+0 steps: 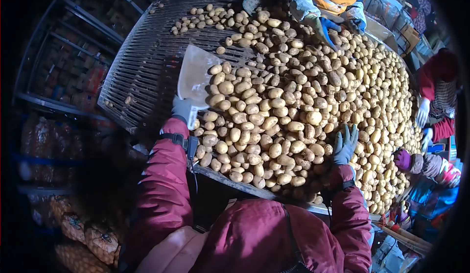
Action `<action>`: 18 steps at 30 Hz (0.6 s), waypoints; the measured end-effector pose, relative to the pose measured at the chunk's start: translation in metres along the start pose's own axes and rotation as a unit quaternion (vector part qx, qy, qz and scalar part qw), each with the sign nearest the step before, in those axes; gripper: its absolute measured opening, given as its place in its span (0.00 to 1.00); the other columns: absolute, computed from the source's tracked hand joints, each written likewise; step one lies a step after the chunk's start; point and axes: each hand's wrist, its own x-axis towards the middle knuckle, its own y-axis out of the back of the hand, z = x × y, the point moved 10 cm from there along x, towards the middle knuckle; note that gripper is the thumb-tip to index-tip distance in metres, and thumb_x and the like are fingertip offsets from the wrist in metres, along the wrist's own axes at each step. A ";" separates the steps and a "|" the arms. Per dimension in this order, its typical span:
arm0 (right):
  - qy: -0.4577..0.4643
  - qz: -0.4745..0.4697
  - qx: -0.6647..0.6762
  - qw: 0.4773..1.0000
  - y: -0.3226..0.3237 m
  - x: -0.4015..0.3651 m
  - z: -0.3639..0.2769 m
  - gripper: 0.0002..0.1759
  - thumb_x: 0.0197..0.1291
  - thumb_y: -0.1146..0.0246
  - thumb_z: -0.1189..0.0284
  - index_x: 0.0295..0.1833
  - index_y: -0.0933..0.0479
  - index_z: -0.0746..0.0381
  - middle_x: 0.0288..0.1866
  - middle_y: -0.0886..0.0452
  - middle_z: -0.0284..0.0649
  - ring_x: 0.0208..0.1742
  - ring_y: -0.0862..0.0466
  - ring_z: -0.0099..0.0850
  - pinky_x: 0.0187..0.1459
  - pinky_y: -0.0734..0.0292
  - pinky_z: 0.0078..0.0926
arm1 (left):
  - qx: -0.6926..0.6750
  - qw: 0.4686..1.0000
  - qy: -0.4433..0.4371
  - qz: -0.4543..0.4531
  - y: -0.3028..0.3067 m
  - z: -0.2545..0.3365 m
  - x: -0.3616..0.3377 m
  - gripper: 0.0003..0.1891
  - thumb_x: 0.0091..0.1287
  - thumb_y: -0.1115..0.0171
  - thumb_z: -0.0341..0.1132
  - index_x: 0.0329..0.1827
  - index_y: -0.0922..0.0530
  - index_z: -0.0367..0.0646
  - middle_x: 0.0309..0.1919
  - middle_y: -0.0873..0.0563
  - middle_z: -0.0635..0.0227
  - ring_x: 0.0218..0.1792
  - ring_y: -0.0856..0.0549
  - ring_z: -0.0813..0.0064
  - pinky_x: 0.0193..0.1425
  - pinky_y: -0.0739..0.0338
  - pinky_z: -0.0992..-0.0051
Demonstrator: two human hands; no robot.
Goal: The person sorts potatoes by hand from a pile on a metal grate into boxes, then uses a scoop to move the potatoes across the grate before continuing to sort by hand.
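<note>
Many potatoes (293, 111) lie heaped over the slatted metal table (147, 52). My left hand (182, 108), in a grey glove, is closed round the handle of a pale flat scoop (198, 74). The scoop's blade touches the left edge of the heap. My right hand (345, 144), also gloved, rests on the potatoes near the front edge with its fingers spread; it holds nothing. Bands with small devices sit on both of my wrists.
Across the table a person in blue gloves (325, 30) reaches into the potatoes, beside a green-edged scoop (251, 2). Other people's gloved hands (422, 112) are at the right edge. Net bags (100, 241) lie at the lower left, below metal racks (73, 52).
</note>
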 end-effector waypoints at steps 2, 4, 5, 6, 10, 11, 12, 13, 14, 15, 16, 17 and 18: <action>0.004 0.017 0.007 1.000 -0.002 -0.001 0.001 0.27 0.72 0.43 0.57 0.74 0.26 0.52 0.84 0.41 0.47 0.84 0.44 0.51 0.81 0.48 0.47 | 0.018 0.987 0.146 -0.065 -0.019 0.004 -0.046 0.26 0.52 0.29 0.32 0.55 0.21 0.31 0.48 0.11 0.50 0.49 0.12 0.57 0.55 0.18 0.63; -0.006 0.018 0.002 1.000 -0.004 -0.001 0.004 0.27 0.72 0.42 0.57 0.74 0.25 0.52 0.84 0.40 0.47 0.84 0.44 0.51 0.81 0.48 0.46 | -0.109 0.985 0.084 -0.108 -0.056 0.027 -0.069 0.31 0.55 0.35 0.28 0.65 0.28 0.28 0.53 0.14 0.51 0.52 0.14 0.59 0.59 0.19 0.64; -0.009 0.014 -0.003 1.000 -0.005 -0.001 0.006 0.27 0.72 0.42 0.57 0.73 0.25 0.51 0.84 0.40 0.47 0.84 0.44 0.51 0.81 0.48 0.46 | -0.166 0.980 0.018 -0.107 -0.068 0.047 -0.083 0.35 0.56 0.37 0.26 0.71 0.32 0.27 0.55 0.15 0.51 0.53 0.14 0.59 0.60 0.19 0.64; -0.005 0.017 -0.002 1.000 -0.006 -0.001 0.007 0.27 0.72 0.42 0.57 0.73 0.25 0.52 0.83 0.39 0.47 0.83 0.43 0.51 0.81 0.48 0.46 | -0.158 0.980 0.012 -0.122 -0.068 0.089 -0.107 0.39 0.56 0.38 0.24 0.74 0.37 0.28 0.60 0.19 0.50 0.57 0.17 0.59 0.64 0.22 0.65; -0.014 0.022 -0.007 1.000 0.001 -0.002 -0.001 0.27 0.71 0.41 0.57 0.73 0.25 0.51 0.83 0.39 0.46 0.83 0.42 0.51 0.80 0.47 0.46 | -0.150 0.962 0.130 -0.186 -0.068 0.208 -0.192 0.48 0.56 0.40 0.23 0.83 0.49 0.31 0.73 0.30 0.47 0.68 0.25 0.60 0.73 0.30 0.67; -0.013 0.027 -0.005 1.000 0.000 -0.002 0.000 0.27 0.71 0.40 0.57 0.73 0.25 0.51 0.83 0.38 0.47 0.83 0.41 0.51 0.80 0.46 0.47 | -0.123 0.982 0.010 -0.140 -0.076 0.191 -0.180 0.48 0.56 0.40 0.24 0.83 0.50 0.32 0.72 0.30 0.47 0.67 0.24 0.60 0.72 0.28 0.67; -0.013 0.031 -0.001 0.999 0.004 -0.002 -0.003 0.28 0.70 0.40 0.58 0.74 0.25 0.51 0.83 0.38 0.47 0.82 0.41 0.51 0.80 0.46 0.47 | -0.136 0.978 0.020 -0.158 -0.078 0.195 -0.190 0.48 0.57 0.41 0.23 0.83 0.51 0.33 0.72 0.29 0.48 0.66 0.23 0.60 0.70 0.27 0.67; -0.013 0.033 0.005 0.999 0.007 -0.003 -0.006 0.28 0.70 0.39 0.58 0.74 0.26 0.51 0.83 0.38 0.47 0.82 0.41 0.51 0.79 0.45 0.47 | -0.145 0.973 0.035 -0.174 -0.078 0.204 -0.202 0.48 0.57 0.41 0.23 0.84 0.51 0.35 0.71 0.29 0.48 0.64 0.23 0.61 0.69 0.26 0.67; -0.011 0.035 0.004 0.999 0.008 -0.003 -0.008 0.29 0.70 0.39 0.58 0.74 0.26 0.51 0.82 0.38 0.47 0.82 0.40 0.52 0.79 0.44 0.47 | -0.150 0.971 0.040 -0.184 -0.079 0.214 -0.215 0.47 0.57 0.42 0.22 0.84 0.51 0.36 0.70 0.28 0.48 0.63 0.22 0.61 0.67 0.25 0.67; -0.012 0.034 0.010 0.999 0.008 -0.002 -0.008 0.30 0.69 0.39 0.57 0.75 0.27 0.51 0.82 0.38 0.47 0.82 0.41 0.52 0.79 0.44 0.47 | -0.153 0.969 0.045 -0.191 -0.079 0.224 -0.225 0.47 0.58 0.42 0.22 0.84 0.51 0.37 0.70 0.28 0.49 0.62 0.22 0.62 0.65 0.24 0.67; -0.020 0.030 0.011 0.999 0.011 -0.003 -0.011 0.29 0.70 0.39 0.57 0.74 0.26 0.51 0.83 0.38 0.46 0.82 0.42 0.51 0.79 0.45 0.47 | -0.157 0.966 0.047 -0.199 -0.079 0.236 -0.235 0.47 0.58 0.43 0.21 0.84 0.51 0.39 0.69 0.27 0.49 0.61 0.21 0.62 0.63 0.23 0.67; -0.025 0.027 0.013 0.999 0.014 -0.002 -0.013 0.28 0.71 0.39 0.57 0.74 0.26 0.51 0.83 0.38 0.46 0.83 0.43 0.49 0.80 0.46 0.46 | -0.159 0.964 0.048 -0.207 -0.081 0.249 -0.246 0.47 0.58 0.43 0.21 0.84 0.51 0.40 0.69 0.27 0.49 0.60 0.21 0.63 0.61 0.22 0.67; -0.020 0.028 0.009 0.999 0.016 -0.002 -0.016 0.28 0.71 0.39 0.57 0.74 0.27 0.52 0.83 0.38 0.46 0.83 0.43 0.50 0.79 0.46 0.47 | -0.164 0.962 0.050 -0.214 -0.082 0.262 -0.258 0.47 0.59 0.44 0.20 0.85 0.52 0.41 0.68 0.26 0.50 0.58 0.20 0.63 0.60 0.21 0.68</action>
